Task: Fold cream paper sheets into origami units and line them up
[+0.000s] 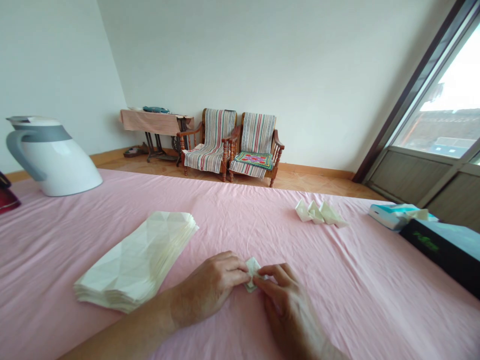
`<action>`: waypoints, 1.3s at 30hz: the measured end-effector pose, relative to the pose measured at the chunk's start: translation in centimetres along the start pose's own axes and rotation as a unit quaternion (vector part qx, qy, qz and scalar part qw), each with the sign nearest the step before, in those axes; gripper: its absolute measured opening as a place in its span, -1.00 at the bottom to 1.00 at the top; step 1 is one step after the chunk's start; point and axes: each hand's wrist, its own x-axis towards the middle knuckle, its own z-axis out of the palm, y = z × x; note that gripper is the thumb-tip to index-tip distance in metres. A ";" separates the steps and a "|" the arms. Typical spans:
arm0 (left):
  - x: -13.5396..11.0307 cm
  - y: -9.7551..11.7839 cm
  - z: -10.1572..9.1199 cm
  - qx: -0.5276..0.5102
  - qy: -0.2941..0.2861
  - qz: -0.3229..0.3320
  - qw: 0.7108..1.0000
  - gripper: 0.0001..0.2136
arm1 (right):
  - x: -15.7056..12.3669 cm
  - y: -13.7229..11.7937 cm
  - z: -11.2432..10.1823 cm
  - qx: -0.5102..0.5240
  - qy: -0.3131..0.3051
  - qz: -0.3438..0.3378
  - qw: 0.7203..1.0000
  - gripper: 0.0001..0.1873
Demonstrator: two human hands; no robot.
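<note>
A small folded piece of pale paper (252,270) lies on the pink cloth, low in the middle of the view. From its left side, my left hand (215,280) grips the edge with fingers pressed together. My right hand (285,295) pinches the right side with thumb and forefinger, and parts of the paper are hidden under the fingertips. Left of my hands rests a thick stack of creased pale paper sheets (131,255). Beyond my right hand stand several folded paper pieces (318,213) in a row, pointed and close together.
A white and grey jug (69,160) stands at the back left, beside a partly seen red object (8,197). At the right edge lie a blue and white tissue pack (393,215) and a black box (442,255). Two wooden chairs (257,132) stand beyond the table.
</note>
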 end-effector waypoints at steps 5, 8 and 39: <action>-0.2 -0.2 0.1 0.016 -0.014 0.014 1.000 -0.73 | -0.1 -0.1 -0.1 0.009 -0.007 -0.008 1.000 -0.57; -0.3 -0.4 0.0 0.035 -0.031 0.020 0.999 -0.74 | -0.2 -0.2 -0.3 0.005 -0.006 -0.023 1.000 -0.56; -0.5 -1.7 0.5 -0.077 0.075 0.016 0.994 -0.69 | -0.6 -0.3 -0.1 -0.057 -0.040 -0.059 0.996 -0.57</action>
